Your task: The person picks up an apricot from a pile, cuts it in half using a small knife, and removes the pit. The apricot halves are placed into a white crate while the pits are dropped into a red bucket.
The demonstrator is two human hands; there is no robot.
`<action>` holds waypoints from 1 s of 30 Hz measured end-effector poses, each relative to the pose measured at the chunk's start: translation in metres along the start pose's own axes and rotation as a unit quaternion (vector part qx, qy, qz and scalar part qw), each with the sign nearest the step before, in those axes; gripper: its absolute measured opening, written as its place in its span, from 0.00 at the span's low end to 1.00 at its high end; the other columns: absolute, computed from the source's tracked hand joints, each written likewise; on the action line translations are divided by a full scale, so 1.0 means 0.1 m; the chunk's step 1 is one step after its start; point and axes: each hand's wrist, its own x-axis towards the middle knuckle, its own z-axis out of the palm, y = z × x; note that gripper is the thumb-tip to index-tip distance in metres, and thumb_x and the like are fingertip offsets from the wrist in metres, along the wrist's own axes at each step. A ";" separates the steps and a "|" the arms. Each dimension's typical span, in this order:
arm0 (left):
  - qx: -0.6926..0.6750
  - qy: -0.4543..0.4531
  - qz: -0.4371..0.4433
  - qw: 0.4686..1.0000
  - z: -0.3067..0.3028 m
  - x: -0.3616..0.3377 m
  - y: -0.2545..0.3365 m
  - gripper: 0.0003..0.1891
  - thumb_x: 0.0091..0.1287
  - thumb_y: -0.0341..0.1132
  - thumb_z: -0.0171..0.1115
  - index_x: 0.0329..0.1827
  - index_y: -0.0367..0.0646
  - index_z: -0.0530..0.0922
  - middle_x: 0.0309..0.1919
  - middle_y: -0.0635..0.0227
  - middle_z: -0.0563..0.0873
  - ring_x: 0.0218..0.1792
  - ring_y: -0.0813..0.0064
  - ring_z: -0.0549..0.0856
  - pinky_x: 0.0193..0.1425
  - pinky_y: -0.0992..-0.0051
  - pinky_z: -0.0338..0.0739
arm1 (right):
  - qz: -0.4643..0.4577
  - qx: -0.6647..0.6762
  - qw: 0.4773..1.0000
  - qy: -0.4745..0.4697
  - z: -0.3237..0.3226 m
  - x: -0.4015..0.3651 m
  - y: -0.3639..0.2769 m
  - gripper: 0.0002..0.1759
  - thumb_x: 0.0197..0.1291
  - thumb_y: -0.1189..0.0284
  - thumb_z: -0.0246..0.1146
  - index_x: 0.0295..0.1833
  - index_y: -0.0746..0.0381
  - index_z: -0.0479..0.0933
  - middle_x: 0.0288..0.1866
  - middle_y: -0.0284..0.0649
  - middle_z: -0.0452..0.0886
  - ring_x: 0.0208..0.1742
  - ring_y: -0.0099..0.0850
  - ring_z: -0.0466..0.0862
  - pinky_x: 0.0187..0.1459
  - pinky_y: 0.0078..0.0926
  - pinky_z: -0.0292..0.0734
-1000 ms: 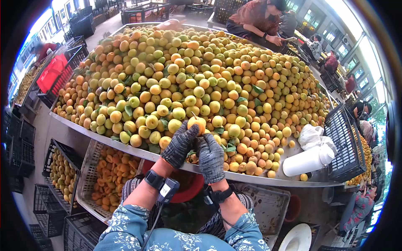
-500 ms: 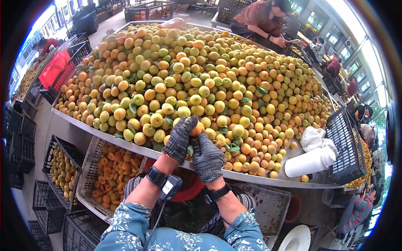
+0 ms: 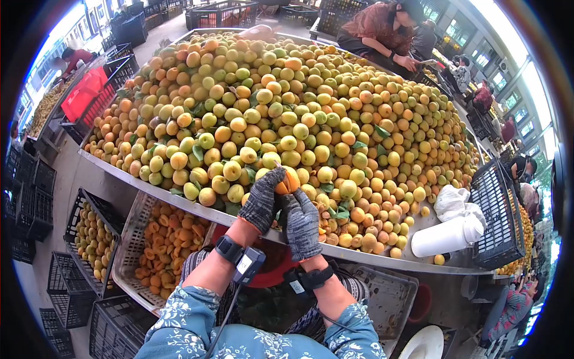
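Both my hands wear grey knit gloves and meet at the front edge of a big heap of apricots (image 3: 335,128). Between their fingertips is one orange apricot (image 3: 289,181), with a dark line showing down its side. My left hand (image 3: 263,200) is closed around its left side. From below, my right hand (image 3: 302,226) presses its fingertips against the same fruit, partly hiding it. Green leaves lie among the apricots near my right fingers. Below my hands, a red basin (image 3: 272,279) is partly hidden by my wrists.
A pale crate (image 3: 127,254) of split apricots stands below the metal table edge (image 3: 179,202) at left. A white bottle (image 3: 445,234), a plastic bag (image 3: 455,203) and a black crate (image 3: 495,209) sit at the right. Another person (image 3: 382,36) works across the heap.
The apricot in my fingers shows more of its orange side and a dark line. My right fingers have shifted slightly lower against it. The whole view has moved a little.
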 end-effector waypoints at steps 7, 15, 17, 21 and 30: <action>0.039 0.015 0.058 0.997 -0.02 0.07 0.12 0.11 0.69 0.40 0.59 0.48 0.46 0.79 0.41 0.70 0.83 0.42 0.73 0.85 0.45 0.70 0.83 | 0.039 -0.007 0.994 -0.102 -0.33 0.01 -0.21 0.11 0.64 0.66 0.64 0.46 0.62 0.80 0.28 0.26 0.78 0.24 0.13 0.71 0.25 0.12 0.65; 0.262 -0.060 0.117 0.956 -0.03 0.09 0.06 0.19 0.65 0.45 0.63 0.53 0.44 0.74 0.40 0.64 0.82 0.31 0.67 0.86 0.31 0.68 0.85 | -0.057 -0.108 0.992 0.013 -0.58 0.19 -0.33 0.24 0.48 0.75 0.75 0.53 0.62 0.79 0.38 0.33 0.83 0.38 0.20 0.82 0.40 0.20 0.78; 0.306 -0.106 0.057 0.944 0.09 0.02 0.01 0.21 0.68 0.43 0.61 0.59 0.43 0.74 0.42 0.69 0.80 0.42 0.77 0.82 0.42 0.78 0.80 | -0.087 -0.080 0.993 -0.013 -0.52 0.20 -0.36 0.28 0.47 0.78 0.73 0.57 0.64 0.77 0.41 0.33 0.84 0.41 0.23 0.83 0.45 0.19 0.79; 0.227 -0.114 -0.030 0.967 0.18 -0.09 0.05 0.27 0.65 0.49 0.62 0.62 0.43 0.71 0.42 0.66 0.80 0.26 0.75 0.84 0.21 0.75 0.80 | 0.000 0.103 0.990 -0.091 -0.53 0.17 -0.43 0.30 0.46 0.78 0.73 0.59 0.65 0.76 0.45 0.35 0.84 0.40 0.22 0.83 0.40 0.16 0.79; -0.078 -0.218 -0.082 0.969 0.12 -0.11 0.06 0.21 0.62 0.37 0.61 0.56 0.35 0.75 0.41 0.57 0.84 0.39 0.66 0.86 0.36 0.72 0.85 | 0.137 0.390 0.910 0.017 -0.66 0.17 -0.11 0.04 0.58 0.70 0.62 0.36 0.56 0.74 0.13 0.27 0.65 0.12 0.20 0.67 0.16 0.17 0.63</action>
